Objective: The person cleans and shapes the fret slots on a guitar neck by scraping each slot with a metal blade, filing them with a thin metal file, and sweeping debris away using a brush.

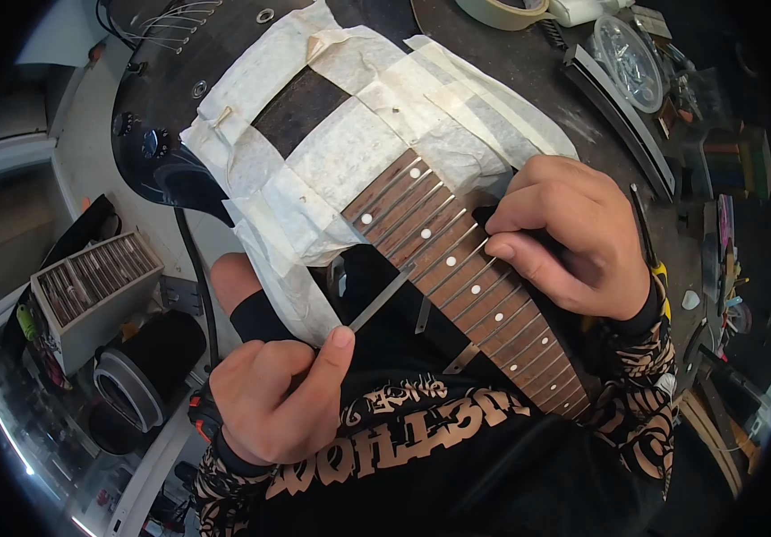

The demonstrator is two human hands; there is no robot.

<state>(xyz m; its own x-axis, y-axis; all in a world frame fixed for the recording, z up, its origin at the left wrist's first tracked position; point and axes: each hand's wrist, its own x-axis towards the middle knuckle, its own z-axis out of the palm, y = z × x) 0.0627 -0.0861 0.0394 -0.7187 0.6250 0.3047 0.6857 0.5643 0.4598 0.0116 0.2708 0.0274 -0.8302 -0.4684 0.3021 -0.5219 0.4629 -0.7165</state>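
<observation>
A dark guitar body [166, 76] lies across the bench, partly covered with cream masking tape [358, 134]. Its brown fretboard [466, 277] with white dots and metal frets runs down to the lower right. My left hand [287, 389] is closed on a thin metal strip [383, 297], whose far end reaches the fretboard's near edge. At the fretboard's far edge, my right hand [569, 237] has thumb and index finger pinched at a fret end; a small dark thing shows partly behind the fingers, too hidden to name.
A wooden box of flat pieces [94, 277] and a black cylinder [148, 367] stand at the left. On the right are a long metal bar [622, 125], a clear round container [627, 67] and a yellow-handled tool [661, 282]. A tape roll [503, 11] sits at the top.
</observation>
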